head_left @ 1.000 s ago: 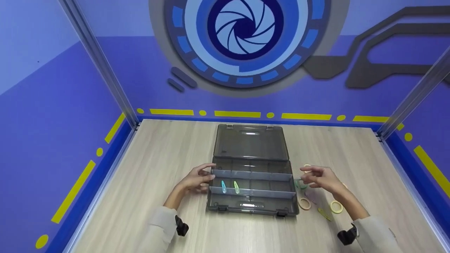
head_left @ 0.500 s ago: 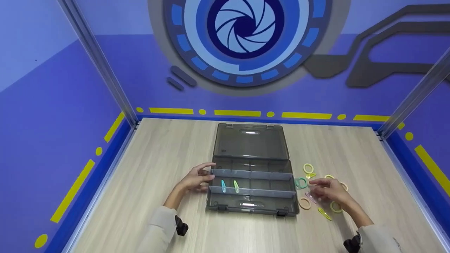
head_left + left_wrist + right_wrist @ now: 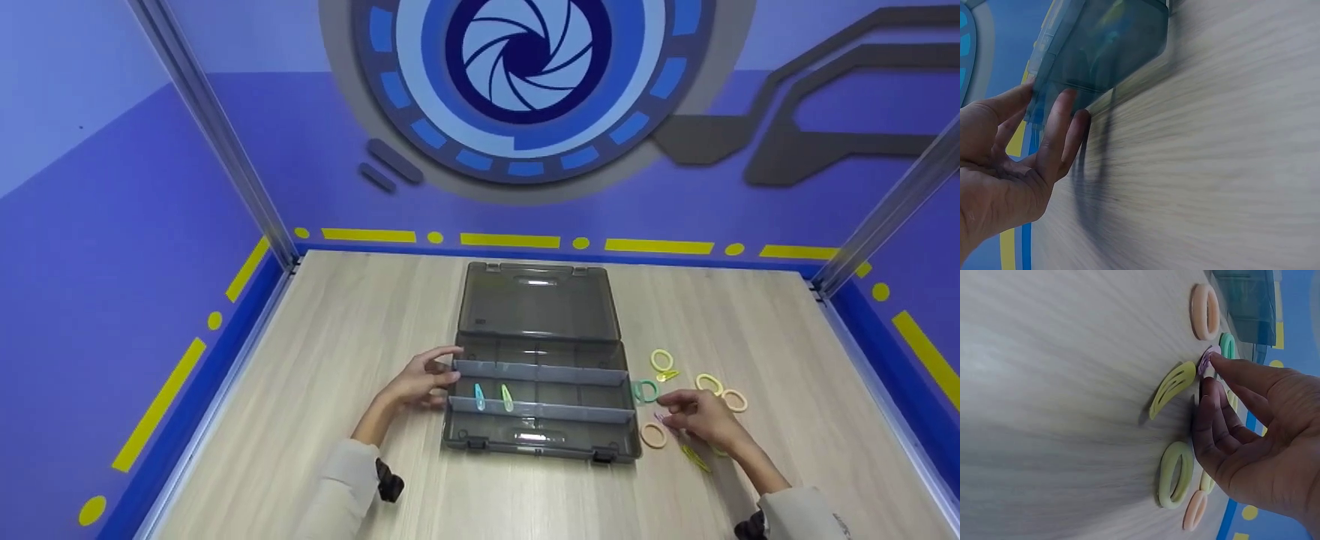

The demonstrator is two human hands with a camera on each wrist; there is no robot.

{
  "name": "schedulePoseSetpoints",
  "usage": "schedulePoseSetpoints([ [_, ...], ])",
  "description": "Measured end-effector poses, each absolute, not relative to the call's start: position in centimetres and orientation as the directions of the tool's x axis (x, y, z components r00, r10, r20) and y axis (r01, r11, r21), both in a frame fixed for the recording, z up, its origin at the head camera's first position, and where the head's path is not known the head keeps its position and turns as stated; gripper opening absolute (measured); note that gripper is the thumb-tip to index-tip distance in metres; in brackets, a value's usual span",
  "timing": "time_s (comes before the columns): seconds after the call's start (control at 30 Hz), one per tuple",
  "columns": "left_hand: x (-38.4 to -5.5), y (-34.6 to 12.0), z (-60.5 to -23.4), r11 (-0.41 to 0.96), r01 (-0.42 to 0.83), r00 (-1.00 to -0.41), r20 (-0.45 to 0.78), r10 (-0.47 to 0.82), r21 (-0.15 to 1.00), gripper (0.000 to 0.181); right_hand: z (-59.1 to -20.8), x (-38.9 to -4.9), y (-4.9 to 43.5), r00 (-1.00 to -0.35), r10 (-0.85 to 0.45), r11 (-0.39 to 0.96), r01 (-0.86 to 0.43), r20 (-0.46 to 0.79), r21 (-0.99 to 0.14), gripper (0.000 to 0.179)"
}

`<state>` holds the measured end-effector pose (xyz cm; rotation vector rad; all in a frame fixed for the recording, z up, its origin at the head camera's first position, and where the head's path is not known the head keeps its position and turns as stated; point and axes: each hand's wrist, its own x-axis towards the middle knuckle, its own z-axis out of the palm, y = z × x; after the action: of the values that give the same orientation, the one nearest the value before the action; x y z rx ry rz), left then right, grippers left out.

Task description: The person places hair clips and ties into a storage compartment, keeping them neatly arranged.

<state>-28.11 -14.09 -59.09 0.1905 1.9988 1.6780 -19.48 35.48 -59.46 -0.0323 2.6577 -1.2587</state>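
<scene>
A grey see-through divider box [image 3: 544,454] lies with its lid folded back. A blue hair clip [image 3: 480,397] and a green hair clip [image 3: 507,397] are in its middle row. At the box's left side, my left hand [image 3: 414,381] rests its fingertips against the wall [image 3: 1100,50], fingers extended. To the right of the box, my right hand [image 3: 705,420] pinches a purple hair clip [image 3: 1205,363] on the table between thumb and fingertips, partly hiding it. Close by lie a yellow hair clip [image 3: 1174,387] and a yellow-green hair tie [image 3: 1167,475].
Right of the box are a green hair tie [image 3: 646,391], peach hair ties [image 3: 653,445] and yellow hair ties [image 3: 661,350]. Another yellow clip [image 3: 667,375] lies beside the far tie. Blue panels [image 3: 525,217] wall in the wooden table [image 3: 360,300].
My right hand has drawn back from beside the green hair tie, moving right and nearer, and come down at the purple clip. My left hand stays against the box.
</scene>
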Motion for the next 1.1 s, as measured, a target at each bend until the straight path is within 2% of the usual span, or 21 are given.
schedulePoseSetpoints([
  [0.73,-28.18,-13.95,-59.24,0.253,-0.183,-0.869,-0.277,0.410,0.950,0.054,-59.89,-19.00,35.00,-0.995,0.028,0.726,0.088,-0.098,-0.682,0.015],
  [0.9,-28.17,-14.03,-59.20,0.246,-0.173,-0.870,-0.265,0.416,0.954,0.054,-59.75,-18.75,35.23,-0.993,-0.004,0.681,0.085,-0.120,-0.727,0.020],
  [1.1,-28.03,-14.08,-59.09,0.240,-0.169,-0.865,-0.260,0.428,0.956,0.055,-59.70,-18.69,35.68,-0.996,-0.084,0.713,-0.070,0.014,-0.697,0.022],
])
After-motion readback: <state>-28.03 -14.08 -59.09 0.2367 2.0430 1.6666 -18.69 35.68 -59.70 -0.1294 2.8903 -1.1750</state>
